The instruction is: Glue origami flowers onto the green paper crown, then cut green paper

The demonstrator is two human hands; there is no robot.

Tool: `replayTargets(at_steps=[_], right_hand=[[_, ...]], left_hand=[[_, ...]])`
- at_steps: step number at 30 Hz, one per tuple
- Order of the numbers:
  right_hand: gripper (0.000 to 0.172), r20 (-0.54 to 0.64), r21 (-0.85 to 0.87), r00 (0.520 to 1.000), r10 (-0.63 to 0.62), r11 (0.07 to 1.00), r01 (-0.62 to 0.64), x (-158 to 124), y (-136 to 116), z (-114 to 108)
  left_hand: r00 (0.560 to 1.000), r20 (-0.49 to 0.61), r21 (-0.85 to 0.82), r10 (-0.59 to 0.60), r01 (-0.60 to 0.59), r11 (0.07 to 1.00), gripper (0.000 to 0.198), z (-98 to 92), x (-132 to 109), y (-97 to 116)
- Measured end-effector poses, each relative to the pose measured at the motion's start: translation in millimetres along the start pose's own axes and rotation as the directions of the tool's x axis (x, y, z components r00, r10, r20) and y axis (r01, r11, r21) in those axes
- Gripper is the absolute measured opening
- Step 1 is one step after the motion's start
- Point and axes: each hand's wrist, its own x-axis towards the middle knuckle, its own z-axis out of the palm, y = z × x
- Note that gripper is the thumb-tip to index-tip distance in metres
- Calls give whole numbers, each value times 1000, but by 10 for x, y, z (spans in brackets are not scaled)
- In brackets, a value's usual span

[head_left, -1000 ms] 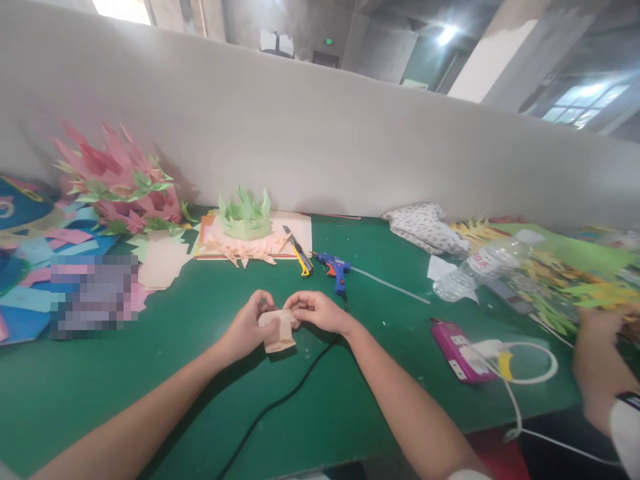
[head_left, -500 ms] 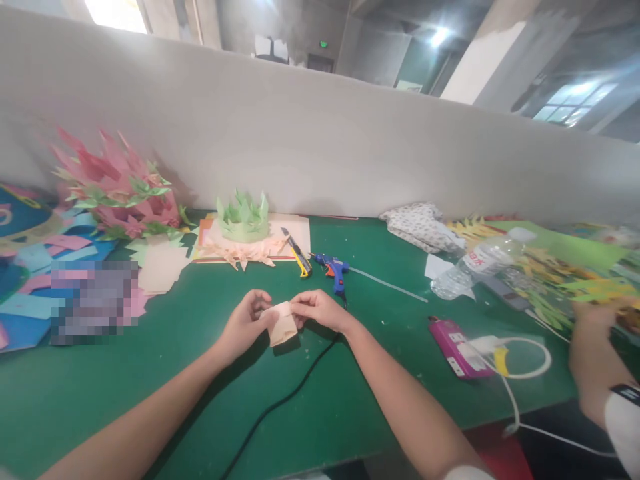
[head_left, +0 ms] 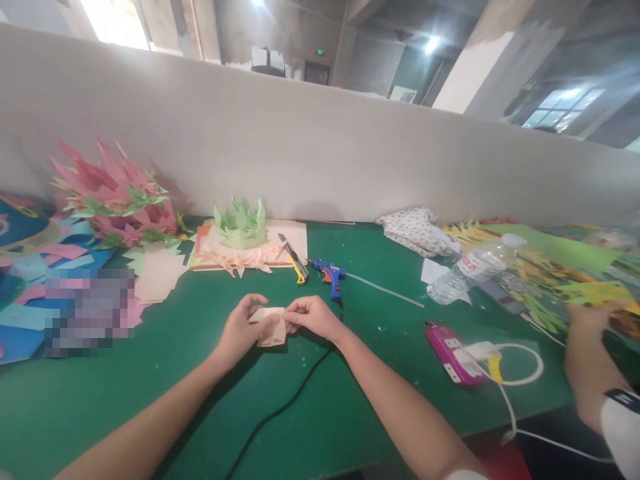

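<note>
Between my two hands is a small folded piece of cream paper (head_left: pixel 271 335), held just above the green table (head_left: pixel 200 413). My left hand (head_left: pixel 245 327) grips its left side, thumb across the front face. At the paper's right edge, my right hand (head_left: pixel 309 316) pinches with thumb and fingertips. Beyond my hands lie a blue hot glue gun (head_left: pixel 332 275), with a glue stick sticking out of its back, and a yellow utility knife (head_left: pixel 295 260). A green paper crown (head_left: pixel 241 223) stands on stacked paper sheets, with peach paper pieces (head_left: pixel 243 257) in front of it.
At the left are a pink paper flower piece (head_left: pixel 117 193) and loose coloured paper. On the right lie a plastic bottle (head_left: pixel 473 267), a magenta power strip (head_left: pixel 454 353) and another person's hand (head_left: pixel 593 320). A black cord (head_left: pixel 290 400) crosses the table. A pale partition (head_left: pixel 320 153) stands behind.
The folded paper has shifted slightly left and turned in my fingers, now sitting more level. My right hand keeps its pinch, a little further left. The whole view has tilted slightly.
</note>
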Motion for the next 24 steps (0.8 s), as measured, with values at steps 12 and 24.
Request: replayTargets(at_steps=[12,24], right_hand=[[37,128,-37,992,21,999,-17,5,-32,-60],[38,139,-63,990,14,998,-5,12,7,-56]], left_hand=[[1000,4,-33,-7,8,999,43,-23,-27,0],[1000,10,-1,13,-13,1000,40,-16,-46,55]])
